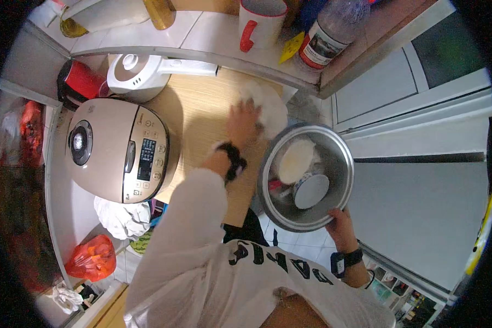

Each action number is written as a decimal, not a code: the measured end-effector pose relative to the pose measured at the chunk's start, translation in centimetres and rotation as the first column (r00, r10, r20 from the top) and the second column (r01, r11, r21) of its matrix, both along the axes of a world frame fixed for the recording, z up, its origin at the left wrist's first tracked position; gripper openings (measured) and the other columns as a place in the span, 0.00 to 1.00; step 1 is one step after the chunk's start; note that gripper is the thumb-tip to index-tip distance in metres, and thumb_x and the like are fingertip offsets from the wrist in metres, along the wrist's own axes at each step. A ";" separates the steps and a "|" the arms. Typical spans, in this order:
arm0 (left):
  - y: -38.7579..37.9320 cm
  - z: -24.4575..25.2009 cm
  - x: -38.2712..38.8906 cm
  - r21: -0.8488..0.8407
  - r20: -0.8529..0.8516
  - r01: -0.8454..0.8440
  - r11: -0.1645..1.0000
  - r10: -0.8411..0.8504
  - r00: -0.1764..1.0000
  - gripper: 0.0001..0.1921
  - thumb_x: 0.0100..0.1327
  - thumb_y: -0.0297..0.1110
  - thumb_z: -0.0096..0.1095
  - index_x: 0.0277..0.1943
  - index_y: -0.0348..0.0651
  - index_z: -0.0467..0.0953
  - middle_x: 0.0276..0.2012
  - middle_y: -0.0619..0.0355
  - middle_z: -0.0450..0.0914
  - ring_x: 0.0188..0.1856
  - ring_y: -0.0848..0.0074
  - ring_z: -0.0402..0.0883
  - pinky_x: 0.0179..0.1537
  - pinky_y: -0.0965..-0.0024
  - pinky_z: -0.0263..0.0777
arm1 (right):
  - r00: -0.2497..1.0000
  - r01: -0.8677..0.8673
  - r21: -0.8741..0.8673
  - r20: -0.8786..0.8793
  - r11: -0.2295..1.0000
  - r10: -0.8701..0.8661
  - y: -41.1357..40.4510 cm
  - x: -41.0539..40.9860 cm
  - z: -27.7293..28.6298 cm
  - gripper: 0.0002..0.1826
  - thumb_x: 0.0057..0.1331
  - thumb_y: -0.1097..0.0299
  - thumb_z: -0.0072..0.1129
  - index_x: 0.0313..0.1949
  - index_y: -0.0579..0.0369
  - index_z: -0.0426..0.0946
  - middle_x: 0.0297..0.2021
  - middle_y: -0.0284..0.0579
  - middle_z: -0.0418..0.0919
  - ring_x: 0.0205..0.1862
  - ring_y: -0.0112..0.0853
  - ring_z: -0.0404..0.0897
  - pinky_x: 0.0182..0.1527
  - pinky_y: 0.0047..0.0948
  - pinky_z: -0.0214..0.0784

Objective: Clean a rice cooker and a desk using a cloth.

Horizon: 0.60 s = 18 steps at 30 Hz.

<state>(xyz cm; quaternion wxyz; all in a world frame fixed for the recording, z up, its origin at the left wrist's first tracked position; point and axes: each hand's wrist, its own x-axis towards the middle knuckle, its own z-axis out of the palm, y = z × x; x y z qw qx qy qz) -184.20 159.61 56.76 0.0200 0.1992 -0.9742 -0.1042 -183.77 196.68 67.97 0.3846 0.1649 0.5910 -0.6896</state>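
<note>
A round metal basin (266, 205) hangs beside the table's right edge, its rim gripped by my right hand (341, 229). Inside it lie a pale oval item (297, 161), a white bowl with a patterned side (311, 191) and something red (275, 185). Over the wooden tabletop (201, 123) is my left hand (244, 123), blurred, a dark band at its wrist. Its fingers look spread, and it touches or overlaps a soft white item (274, 108), a cloth or thin bag. Whether the fingers grip that item is unclear.
A rice cooker (102, 147) and a white lidded pot with a handle (141, 80) stand left. Above is a tiled ledge with a mug (262, 24) and a plastic bottle (328, 39). A red bag (92, 258) lies lower left; a pale panel (418, 213) is at right.
</note>
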 end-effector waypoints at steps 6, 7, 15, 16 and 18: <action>5.5 3.3 14.0 0.294 -0.039 -0.110 0.949 0.127 0.991 0.29 0.49 0.34 0.61 0.57 0.47 0.66 0.61 0.51 0.61 0.64 0.57 0.56 0.63 0.53 0.49 | 0.945 -0.264 0.102 -0.169 0.959 0.279 -5.2 -2.5 0.0 0.20 0.57 0.77 0.51 0.49 0.53 0.62 0.39 0.40 0.71 0.40 0.30 0.74 0.40 0.26 0.71; 5.3 3.3 16.4 0.283 -0.041 -0.136 0.949 0.154 0.987 0.29 0.49 0.34 0.61 0.57 0.47 0.66 0.61 0.51 0.61 0.64 0.57 0.56 0.63 0.53 0.49 | 0.937 -0.291 0.091 -0.172 0.952 0.303 -6.7 -2.6 -0.1 0.20 0.57 0.77 0.51 0.49 0.53 0.62 0.39 0.40 0.71 0.40 0.30 0.74 0.40 0.26 0.71; 6.1 1.6 28.0 0.115 -0.038 -0.323 0.940 0.329 0.944 0.29 0.39 0.27 0.63 0.50 0.45 0.70 0.54 0.51 0.69 0.56 0.54 0.65 0.54 0.54 0.64 | -0.335 -0.379 0.866 -0.458 0.327 0.823 -15.2 -4.3 -3.7 0.18 0.54 0.78 0.56 0.45 0.56 0.66 0.35 0.44 0.72 0.41 0.35 0.72 0.50 0.37 0.63; 6.3 1.8 28.4 0.112 -0.035 -0.353 0.929 0.358 0.933 0.29 0.39 0.27 0.63 0.50 0.45 0.70 0.54 0.51 0.69 0.56 0.54 0.65 0.54 0.54 0.64 | -0.360 -0.393 0.864 -0.460 0.316 0.812 -16.0 -3.8 -3.4 0.18 0.54 0.78 0.56 0.45 0.56 0.66 0.35 0.44 0.72 0.41 0.35 0.72 0.50 0.37 0.63; 6.2 2.5 28.6 0.145 -0.012 -0.371 0.917 0.377 0.926 0.28 0.39 0.27 0.62 0.50 0.45 0.71 0.52 0.52 0.70 0.54 0.55 0.67 0.53 0.56 0.65 | -0.080 -0.532 0.745 -0.517 0.402 0.852 -18.2 -2.5 -1.2 0.19 0.52 0.76 0.58 0.45 0.59 0.66 0.37 0.49 0.74 0.43 0.38 0.72 0.52 0.40 0.60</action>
